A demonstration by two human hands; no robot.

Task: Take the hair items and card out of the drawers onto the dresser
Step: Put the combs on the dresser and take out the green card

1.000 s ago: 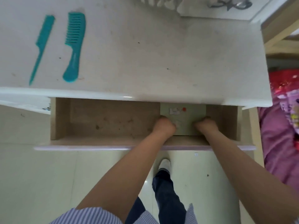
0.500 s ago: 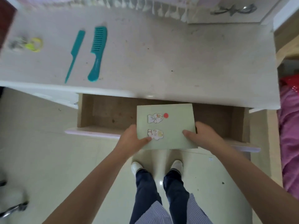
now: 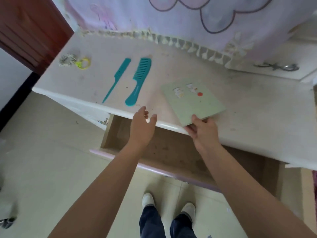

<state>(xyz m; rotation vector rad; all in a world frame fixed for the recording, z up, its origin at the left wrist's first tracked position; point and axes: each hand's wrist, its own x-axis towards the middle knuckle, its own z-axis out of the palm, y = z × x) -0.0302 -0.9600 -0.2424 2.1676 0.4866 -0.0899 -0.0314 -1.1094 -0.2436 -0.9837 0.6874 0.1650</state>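
A pale green card [image 3: 193, 103] with small animal stickers and a red dot lies flat on the dresser top [image 3: 257, 107], near its front edge. My right hand [image 3: 204, 131] pinches the card's near corner. My left hand [image 3: 144, 126] hovers open over the dresser's front edge, holding nothing. Left of the card lie a teal wide-tooth comb [image 3: 139, 81] and a teal tail comb [image 3: 117, 79]. Farther left sit a pale scrunchie [image 3: 67, 60] and a yellow hair tie [image 3: 83, 63]. The wooden drawer [image 3: 171, 150] below stands pulled out, and its visible bottom is bare.
A pink-and-white cloth with a fringed hem [image 3: 171, 39] hangs over the back of the dresser. A metal bow-shaped handle [image 3: 277, 67] is at the far right. A small knob [image 3: 103, 121] marks the shut left drawer. A dark red door [image 3: 25, 31] stands at the left.
Both hands lifted the card out of the drawer and set it on the dresser top. My left hand has let go of it. The view tilted up and left.
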